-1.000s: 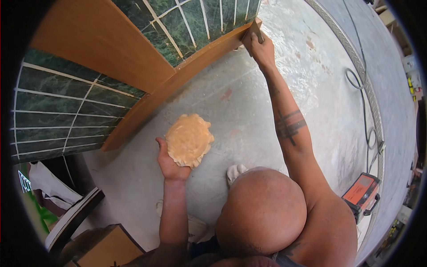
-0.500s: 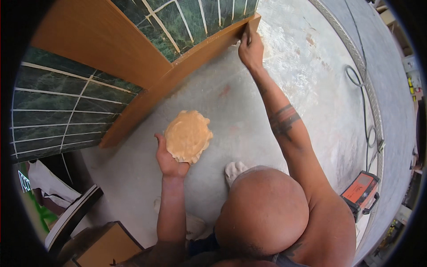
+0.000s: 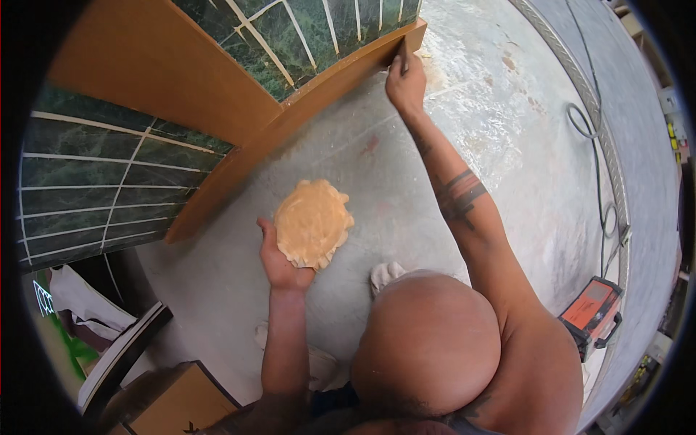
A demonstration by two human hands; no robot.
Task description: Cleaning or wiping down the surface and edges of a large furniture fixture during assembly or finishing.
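My left hand point(image 3: 283, 262) supports a round, ragged-edged plate coated with smooth tan paste point(image 3: 313, 223). Its thumb stands up by the rim, while the other fingers are hidden underneath. At the far end of a brown wooden trim board point(image 3: 326, 81), my outstretched right hand point(image 3: 407, 81) grips a thin, flat scraper point(image 3: 404, 52). Only a narrow dark part of that tool shows, close against the board's face. Dark green marbled tile panels with pale lines point(image 3: 319, 32) and a wide brown board point(image 3: 167, 69) adjoin the trim.
Grey, stained floor point(image 3: 348, 159) spreads beneath my arms. To the right lie an orange and black case point(image 3: 591, 308) and a looped dark cable point(image 3: 582, 119) beside a metal-edged strip. A brown box point(image 3: 181, 399) and a white cloth point(image 3: 85, 297) are at the lower left.
My right hand has shifted slightly left and nearer along the trim board, with the scraper showing more. The pasted plate stays in my left hand, slightly farther right in view.
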